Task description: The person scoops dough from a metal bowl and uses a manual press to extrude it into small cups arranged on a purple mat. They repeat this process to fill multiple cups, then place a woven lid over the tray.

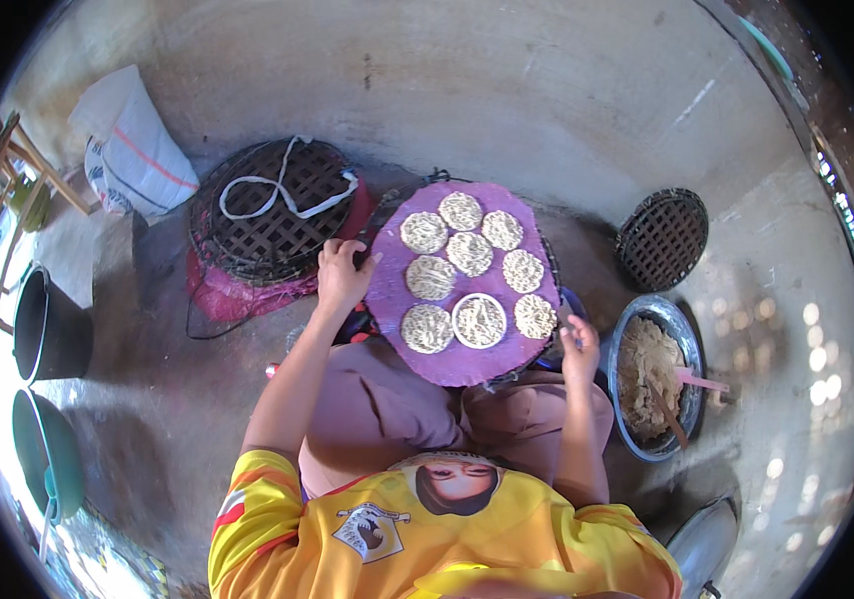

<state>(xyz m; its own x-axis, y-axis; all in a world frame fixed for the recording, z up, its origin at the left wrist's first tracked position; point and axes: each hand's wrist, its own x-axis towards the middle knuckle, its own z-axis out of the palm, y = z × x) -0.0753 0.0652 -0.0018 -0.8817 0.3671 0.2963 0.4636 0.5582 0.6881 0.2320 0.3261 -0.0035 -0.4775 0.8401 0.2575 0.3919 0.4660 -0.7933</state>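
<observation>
Across my lap lies a round woven tray covered with a purple sheet [452, 369]. Several pale, stringy round cakes [470, 254] are spread over the sheet. One cake near the front sits inside a white ring [454, 320]. My left hand [343, 275] is at the tray's left edge, fingers bent and thumb apart from them, apparently holding nothing. At the right edge is my right hand [578, 351], fingers curled close to the rim near a cake. A small dark piece shows by its fingertips; I cannot tell what it is.
A metal basin [691, 344] of beige dough-like mix, with a pink-handled tool [701, 380] and a wooden stick [668, 414], stands right. Woven trays [277, 245] with a white strap [282, 190] lie left. Another woven piece [662, 240] leans on the wall. Buckets [52, 329] stand far left.
</observation>
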